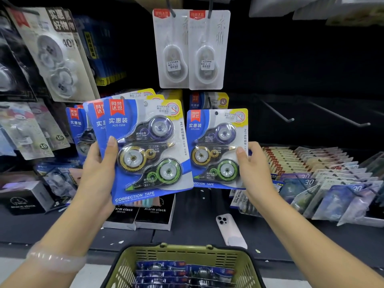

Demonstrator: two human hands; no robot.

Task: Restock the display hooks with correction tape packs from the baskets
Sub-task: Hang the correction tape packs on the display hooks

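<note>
My left hand (pixel 97 169) has its grip around a fanned stack of correction tape packs (pixel 149 150), three fronts countable, long axis upright and tilted slightly left. My right hand (pixel 256 169) pinches a single pack (pixel 217 148) by its right edge, upright, facing me. Each pack shows three dispensers. Below, the green basket (pixel 122 267) holds more packs. Two bare hooks (pixel 340 116) stand to the right.

Counts: 2 white tape packs (pixel 191 48) upper center, 1 green basket (pixel 182 258), 1 phone (pixel 229 230), 2 bare hooks (pixel 278 114) right.
</note>
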